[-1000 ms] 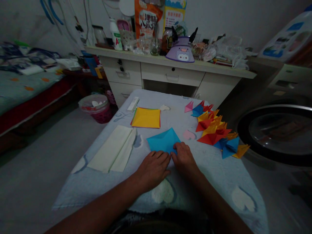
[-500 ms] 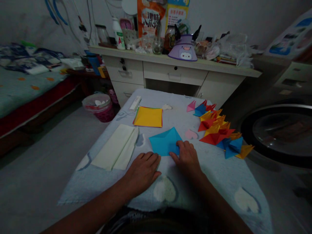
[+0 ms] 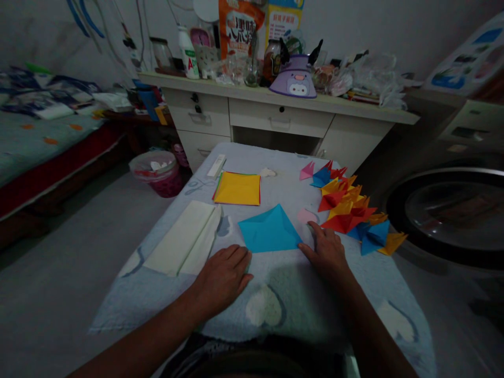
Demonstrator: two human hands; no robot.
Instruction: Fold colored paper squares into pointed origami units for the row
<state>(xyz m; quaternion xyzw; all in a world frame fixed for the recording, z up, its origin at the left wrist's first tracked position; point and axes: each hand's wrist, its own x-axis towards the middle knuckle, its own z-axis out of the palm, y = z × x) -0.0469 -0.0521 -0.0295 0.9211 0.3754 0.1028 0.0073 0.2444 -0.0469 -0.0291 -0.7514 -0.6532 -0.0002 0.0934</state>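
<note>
A sheet of blue origami paper (image 3: 268, 231), partly folded with a peak at its far side, lies on the cloth-covered table (image 3: 291, 294). At its near left corner rests my left hand (image 3: 225, 273), palm down, fingers stretched out flat. My right hand (image 3: 326, 248) is at the near right corner, thumb touching the paper and index finger extended apart from it. Beyond the blue sheet sits a stack of square coloured papers (image 3: 238, 188) with yellow on top. Several folded paper cranes (image 3: 346, 202) in red, yellow, blue and pink stand along the table's right side.
A folded pale cloth (image 3: 183, 239) lies to the left, with a small white box (image 3: 216, 166) farther back. A pink bin (image 3: 161, 176) stands on the floor at left. Behind the table is a cluttered desk (image 3: 275, 105); a washing machine (image 3: 452, 210) is at right.
My right hand has slid rightward along the near edge of the blue paper to its corner, and its fingers have spread. My left hand stays at the left corner.
</note>
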